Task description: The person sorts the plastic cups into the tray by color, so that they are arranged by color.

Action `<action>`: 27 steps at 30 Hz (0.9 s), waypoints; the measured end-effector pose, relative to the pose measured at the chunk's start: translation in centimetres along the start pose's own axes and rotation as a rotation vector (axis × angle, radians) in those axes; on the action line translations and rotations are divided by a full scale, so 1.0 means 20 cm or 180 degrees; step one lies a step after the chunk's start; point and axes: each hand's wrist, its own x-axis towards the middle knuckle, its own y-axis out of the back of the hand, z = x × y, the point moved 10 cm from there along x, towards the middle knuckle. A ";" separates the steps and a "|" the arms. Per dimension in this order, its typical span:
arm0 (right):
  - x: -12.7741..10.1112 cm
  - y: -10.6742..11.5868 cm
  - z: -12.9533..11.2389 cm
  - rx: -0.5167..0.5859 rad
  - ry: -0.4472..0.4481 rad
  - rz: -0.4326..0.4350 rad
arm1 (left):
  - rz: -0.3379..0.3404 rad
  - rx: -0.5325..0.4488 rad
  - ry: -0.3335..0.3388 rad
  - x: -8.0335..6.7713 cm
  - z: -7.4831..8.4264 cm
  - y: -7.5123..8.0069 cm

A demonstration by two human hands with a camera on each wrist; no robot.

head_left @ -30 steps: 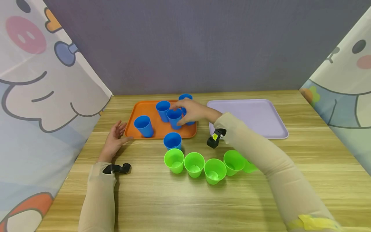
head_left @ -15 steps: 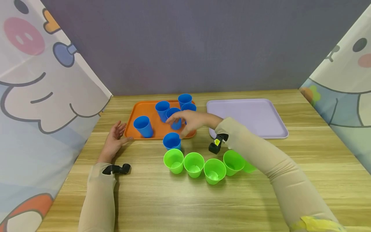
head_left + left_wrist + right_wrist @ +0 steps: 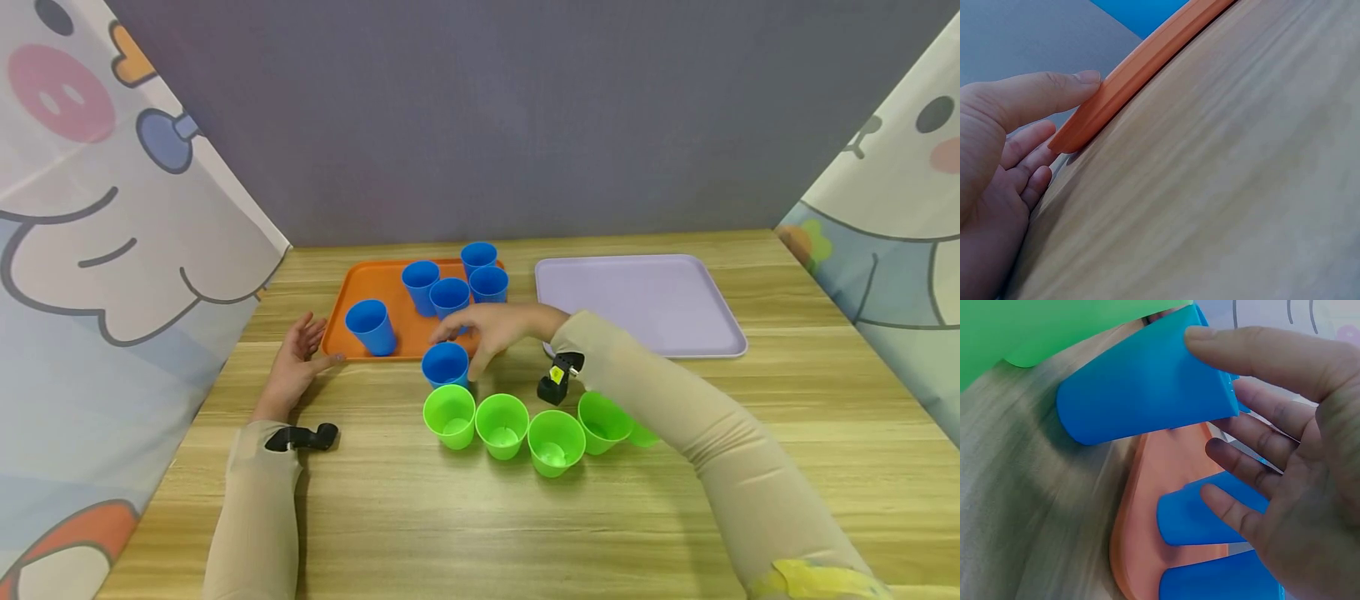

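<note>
Green cups (image 3: 503,427): nearest you, five upright on the desk (image 3: 375,517), the rightmost partly behind your sleeve (image 3: 675,400); apparently grouped by colour.
Near blue cup (image 3: 445,364): upright on the desk behind the leftmost green cup, in front of the orange tray (image 3: 408,333).
Right hand (image 3: 498,323): your fingers are spread about that cup's rim, thumb on one side, the rest opposite, which would suit a hold by the wall; whether any finger touches it yet is hard to tell.
Left hand (image 3: 296,362): your thumb rests against the orange tray's front left corner, other fingers loose, probably to steady it.
Tray cups (image 3: 422,287): five blue, four bunched rightward, one alone at left.
Change: a second ago your right hand was among the tray cups; your left matches then.
</note>
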 end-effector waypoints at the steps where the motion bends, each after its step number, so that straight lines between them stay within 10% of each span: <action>1: 0.00 0.00 0.00 0.0023 -0.0009 -0.0001 | 0.0002 0.0002 -0.0006 0.00 0.00 0.00; 27: 0.01 -0.01 0.00 0.0112 0.0047 0.0117 | 0.0000 0.0001 -0.0010 0.01 -0.01 0.00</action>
